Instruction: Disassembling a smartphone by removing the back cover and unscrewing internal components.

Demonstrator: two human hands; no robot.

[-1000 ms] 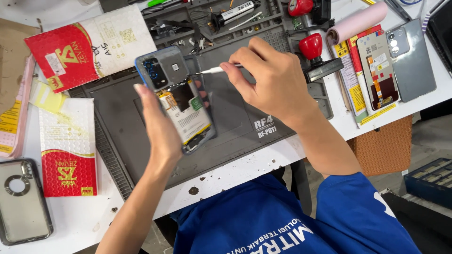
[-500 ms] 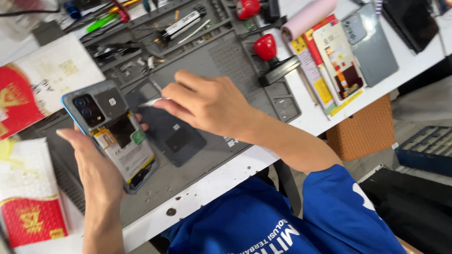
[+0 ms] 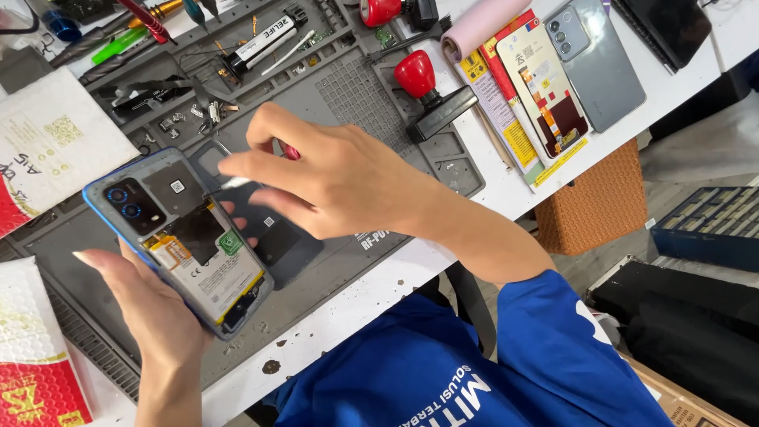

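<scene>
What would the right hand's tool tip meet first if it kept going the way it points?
Probably the opened phone: the right hand aims its tool left toward the phone's upper inside, though depth is unclear.

Bright, even light from above, prob. daylight or overhead lamp; colours clean, no dim corners on the bench. Shadows soft and short: faint one under the right hand (image 3: 340, 186) on the grey mat (image 3: 443, 150). Mild glare on the grey phone back (image 3: 605, 67) and on the white table edge (image 3: 348, 308). Slight motion blur at the fingertips and tool tip. Wide-angle bend at edges; floor at right a bit soft.
</scene>
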